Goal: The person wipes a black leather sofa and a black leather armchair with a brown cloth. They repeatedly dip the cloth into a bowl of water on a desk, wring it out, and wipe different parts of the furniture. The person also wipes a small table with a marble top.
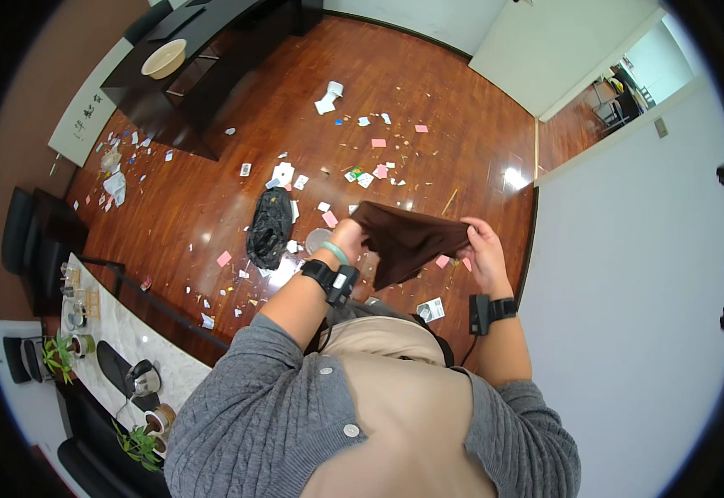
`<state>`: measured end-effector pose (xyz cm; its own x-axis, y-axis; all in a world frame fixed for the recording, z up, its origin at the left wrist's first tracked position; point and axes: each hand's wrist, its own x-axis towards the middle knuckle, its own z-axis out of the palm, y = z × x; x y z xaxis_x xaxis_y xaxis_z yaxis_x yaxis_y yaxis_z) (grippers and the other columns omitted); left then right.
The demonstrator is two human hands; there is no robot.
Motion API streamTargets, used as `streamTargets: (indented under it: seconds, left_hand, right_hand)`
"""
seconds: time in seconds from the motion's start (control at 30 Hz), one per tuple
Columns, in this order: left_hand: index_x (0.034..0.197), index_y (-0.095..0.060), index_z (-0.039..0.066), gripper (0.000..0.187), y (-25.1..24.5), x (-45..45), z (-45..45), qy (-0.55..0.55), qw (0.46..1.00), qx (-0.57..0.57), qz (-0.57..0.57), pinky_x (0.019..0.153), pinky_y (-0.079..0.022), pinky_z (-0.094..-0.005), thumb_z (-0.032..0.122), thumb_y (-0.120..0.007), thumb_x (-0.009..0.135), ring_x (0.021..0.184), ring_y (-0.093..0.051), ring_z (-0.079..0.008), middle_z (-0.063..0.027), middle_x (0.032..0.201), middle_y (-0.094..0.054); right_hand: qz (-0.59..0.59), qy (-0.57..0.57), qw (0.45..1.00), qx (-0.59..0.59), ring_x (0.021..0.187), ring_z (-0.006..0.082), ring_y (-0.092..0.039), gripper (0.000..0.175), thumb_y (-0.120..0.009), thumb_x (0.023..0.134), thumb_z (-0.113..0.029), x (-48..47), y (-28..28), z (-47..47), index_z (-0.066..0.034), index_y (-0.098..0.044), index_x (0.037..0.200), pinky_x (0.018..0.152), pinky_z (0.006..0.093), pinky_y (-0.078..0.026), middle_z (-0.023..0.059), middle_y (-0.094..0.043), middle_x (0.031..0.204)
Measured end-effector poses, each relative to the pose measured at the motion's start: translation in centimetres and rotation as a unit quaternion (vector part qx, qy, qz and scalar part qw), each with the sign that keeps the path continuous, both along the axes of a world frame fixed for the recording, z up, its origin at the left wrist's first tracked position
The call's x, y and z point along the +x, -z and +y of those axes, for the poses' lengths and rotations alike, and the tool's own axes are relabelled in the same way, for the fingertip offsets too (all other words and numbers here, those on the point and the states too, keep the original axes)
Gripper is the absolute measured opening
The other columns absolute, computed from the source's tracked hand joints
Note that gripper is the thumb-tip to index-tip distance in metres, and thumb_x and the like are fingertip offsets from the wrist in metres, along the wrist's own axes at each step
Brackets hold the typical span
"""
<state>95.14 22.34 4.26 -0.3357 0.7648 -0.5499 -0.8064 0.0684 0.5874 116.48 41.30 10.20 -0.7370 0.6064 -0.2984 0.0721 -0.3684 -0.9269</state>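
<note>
A dark brown cloth (409,239) hangs stretched between my two hands above the floor. My left hand (351,239), below which a pale green bangle (335,253) circles the wrist, grips its left end. At the upper right corner, my right hand (483,252) pinches the cloth between thumb and fingers. A black plastic bag (270,229) lies on the floor to the left of my left hand. Partly behind my left wrist is a clear round plastic piece (317,241). Pink cards (329,218) and scraps of paper lie around them.
Torn paper, playing cards and bits of debris litter the wooden floor (287,93). A dark desk (150,106) bears a beige basin (164,59). At the lower left, a marble-topped table (178,358) holds a kettle (143,378) and potted plants. A white wall (617,280) stands at the right.
</note>
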Motion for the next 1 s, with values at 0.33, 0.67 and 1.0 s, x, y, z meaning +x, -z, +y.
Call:
streamTargets:
  seconds: [0.33,0.67,1.0]
  left_hand:
    - [0.117,-0.059,0.011,0.040,-1.3,-7.8,5.4,-0.118,0.983,0.053,-0.129,0.098,-0.042,-0.0433,0.033,-0.033,0.098,0.115,-0.057,-0.0234,-0.0059,0.124,-0.062]
    - [0.132,-0.048,0.017,0.050,1.6,-23.1,9.8,-0.221,0.970,0.030,0.093,0.072,-0.040,-0.0304,0.005,-0.061,0.085,0.097,-0.053,-0.0136,0.0004,0.116,-0.056]
    - [0.111,-0.056,0.011,0.029,6.4,-45.0,12.3,-0.387,0.908,-0.121,-0.109,0.090,-0.040,-0.0428,0.023,-0.062,0.085,0.104,-0.050,-0.0206,-0.0052,0.117,-0.053]
  right_hand:
    - [-0.022,-0.041,0.993,0.111,0.080,0.0067,-0.057,0.024,-0.047,0.098,-0.009,-9.3,-0.8,11.0,-0.0036,-0.060,0.118,0.070,0.0213,-0.046,-0.0012,-0.061,0.091]
    - [-0.241,-0.271,0.713,0.600,0.097,0.0398,-0.060,0.039,-0.072,0.071,-0.003,-24.9,-1.4,17.0,0.0000,-0.065,0.109,0.086,0.0395,-0.049,0.0223,-0.061,0.105]
    - [-0.152,-0.317,0.910,0.221,0.069,0.0181,-0.064,0.025,-0.060,0.092,-0.023,-53.4,1.4,23.9,-0.0001,-0.068,0.085,0.063,0.0296,-0.050,0.0078,-0.067,0.077]
